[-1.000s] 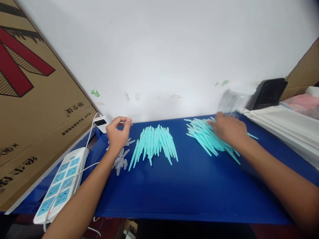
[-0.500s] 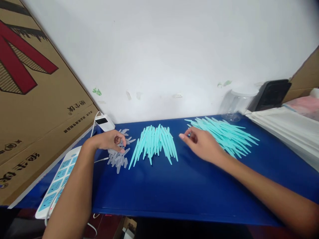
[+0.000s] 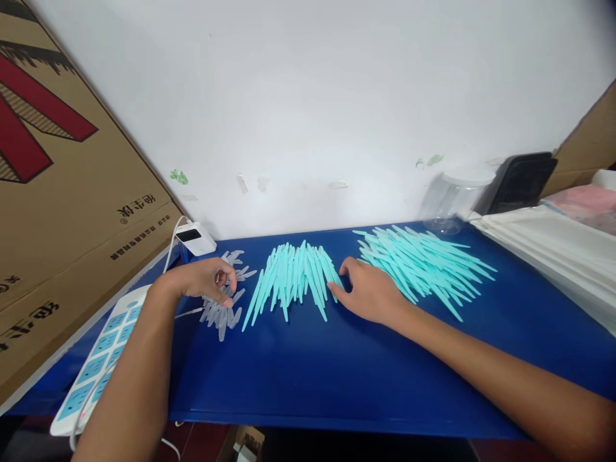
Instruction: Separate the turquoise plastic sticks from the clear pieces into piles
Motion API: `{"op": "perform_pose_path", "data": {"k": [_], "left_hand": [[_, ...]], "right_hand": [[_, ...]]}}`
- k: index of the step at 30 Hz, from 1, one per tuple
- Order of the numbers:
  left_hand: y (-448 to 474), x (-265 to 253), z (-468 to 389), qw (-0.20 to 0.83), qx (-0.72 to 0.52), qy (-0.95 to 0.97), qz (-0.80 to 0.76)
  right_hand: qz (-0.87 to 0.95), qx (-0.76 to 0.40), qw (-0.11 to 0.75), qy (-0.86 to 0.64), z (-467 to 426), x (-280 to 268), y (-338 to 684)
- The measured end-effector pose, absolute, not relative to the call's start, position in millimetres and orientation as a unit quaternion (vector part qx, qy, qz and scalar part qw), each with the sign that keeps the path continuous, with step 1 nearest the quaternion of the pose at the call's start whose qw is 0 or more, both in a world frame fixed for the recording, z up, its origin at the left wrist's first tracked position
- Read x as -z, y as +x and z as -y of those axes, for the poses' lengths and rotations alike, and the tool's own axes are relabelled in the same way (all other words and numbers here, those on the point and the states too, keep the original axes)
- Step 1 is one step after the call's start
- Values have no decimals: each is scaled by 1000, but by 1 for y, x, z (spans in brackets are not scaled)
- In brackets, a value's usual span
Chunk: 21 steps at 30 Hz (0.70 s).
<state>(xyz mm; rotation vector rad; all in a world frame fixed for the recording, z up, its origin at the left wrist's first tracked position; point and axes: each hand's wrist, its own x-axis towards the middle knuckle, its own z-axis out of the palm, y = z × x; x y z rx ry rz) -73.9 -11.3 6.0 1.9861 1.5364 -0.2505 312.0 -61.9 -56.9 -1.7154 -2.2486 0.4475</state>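
Note:
My left hand (image 3: 210,282) hovers over a small heap of translucent plastic pieces (image 3: 222,317), partly covering it. Its fingers are curled, with a gap between thumb and forefinger and nothing visible in it. Beside that heap lies the middle pile of slim, tapered turquoise sticks (image 3: 293,276), fanned toward me. At this pile's right edge is my right hand (image 3: 370,292), thumb and forefinger apart around the tips of the outermost sticks; whether they touch is unclear. Behind the right hand spreads a larger pile of similar turquoise sticks (image 3: 426,260).
A white power strip (image 3: 103,359) with cables runs along the left, below a small white device (image 3: 196,239). A large cardboard box (image 3: 81,205) walls that side. At the back right stand a clear jar (image 3: 450,199), a black stand (image 3: 524,183) and white stacked sheets (image 3: 553,244).
My right hand has moved left, from the gap between the turquoise piles to the middle pile's right edge, its thumb and forefinger spreading. My left hand stays over the translucent pieces. The view has shifted slightly.

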Motion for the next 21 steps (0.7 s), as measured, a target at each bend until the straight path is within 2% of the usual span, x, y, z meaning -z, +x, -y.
{"op": "perform_pose_path", "data": {"k": [7, 13, 21], "left_hand": [[-78, 0, 8, 310, 112, 743, -583], [-77, 3, 7, 311, 114, 749, -573], [-68, -2, 10, 302, 117, 759, -565]], "right_hand": [[770, -131, 115, -613, 60, 57, 308], [759, -184, 88, -618, 58, 47, 321], [788, -127, -7, -603, 63, 41, 321]]}}
